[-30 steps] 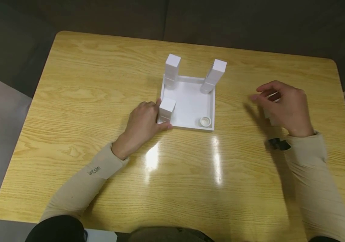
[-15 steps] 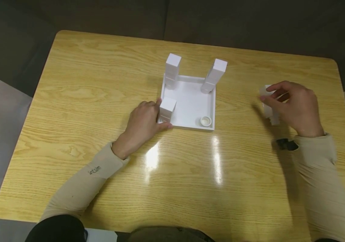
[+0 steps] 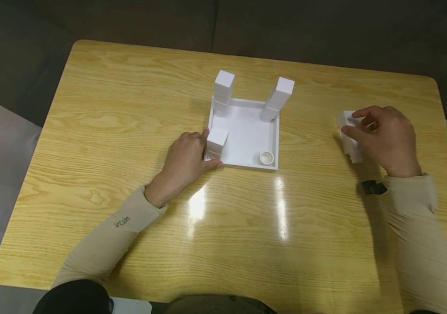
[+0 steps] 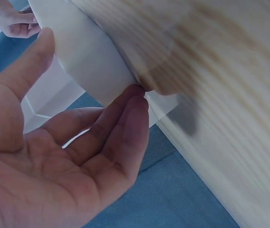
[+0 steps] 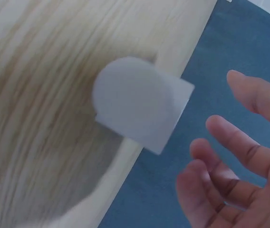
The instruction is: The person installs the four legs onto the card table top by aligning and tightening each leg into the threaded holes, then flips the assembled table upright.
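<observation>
My left hand (image 3: 182,163) grips the near left corner of a shallow white square tray (image 3: 248,137), thumb on the front edge and fingers along the left side. White square pillars stand at the tray's far left (image 3: 223,91), far right (image 3: 279,98) and near left (image 3: 217,141) corners. A small round white socket (image 3: 266,158) sits in the near right corner. To the right on the table is a loose white block (image 3: 347,135); the right wrist view shows its rounded end (image 5: 135,99). My right hand (image 3: 390,141) is beside this block, fingers loosely bent and apart from it.
All this is on a wooden table (image 3: 129,109) with rounded corners. A dark partition (image 3: 286,30) runs behind its far edge. The far right pillar leans outward in the head view.
My right hand has moved right, from over the table left of the loose block to beside it, uncovering more of the block. The left hand and tray have stayed put.
</observation>
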